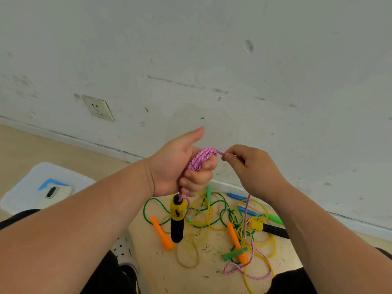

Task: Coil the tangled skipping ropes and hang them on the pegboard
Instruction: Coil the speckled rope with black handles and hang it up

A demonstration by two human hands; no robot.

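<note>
My left hand (180,164) grips a bundle of pink speckled rope (200,159) wound in several turns round its fingers, thumb pointing up. A yellow and black handle (177,217) dangles from this rope just below the fist. My right hand (252,166) pinches the same rope right of the bundle. From there the rope drops to the floor and trails in a loose loop (244,270). Its second yellow and black handle (267,228) lies on the floor. Under my hands lies a tangle of green (152,201) and yellow (269,247) ropes.
Orange handles (162,234), green handles (233,254) and blue handles (247,211) lie among the tangle on the wooden floor. A white bin (27,187) with a phone on it stands at left. A perforated white board (122,247) shows by my knee. The wall has a socket (98,108).
</note>
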